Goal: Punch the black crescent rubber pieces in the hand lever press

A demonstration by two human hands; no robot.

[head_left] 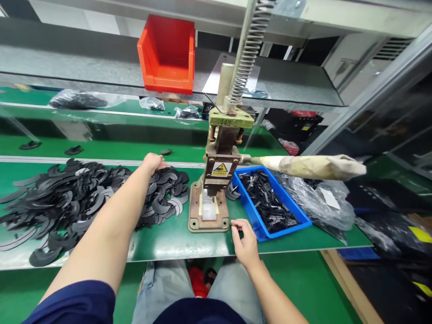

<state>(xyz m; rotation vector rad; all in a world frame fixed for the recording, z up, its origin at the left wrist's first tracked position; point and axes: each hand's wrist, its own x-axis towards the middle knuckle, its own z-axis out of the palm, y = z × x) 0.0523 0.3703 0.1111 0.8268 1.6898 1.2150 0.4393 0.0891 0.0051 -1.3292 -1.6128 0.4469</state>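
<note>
My left hand (pixel 153 162) reaches out over a large heap of black curved plastic pieces (pixel 77 202) and rests on its far end, fingers curled down onto the pieces. My right hand (pixel 245 240) hovers at the table's front edge beside the base of a small hand press (pixel 216 180); its fingertips pinch together, and I cannot tell if a small part is between them. A white block (pixel 209 208) sits on the press base. The press lever (pixel 310 165), wrapped in tan tape, sticks out to the right.
A blue tray (pixel 249 211) of small black parts stands right of the press, with crumpled plastic bags (pixel 320 202) beyond it. A red bin (pixel 167 54) sits on the metal shelf above. More bagged parts (pixel 77 100) lie on the far green belt.
</note>
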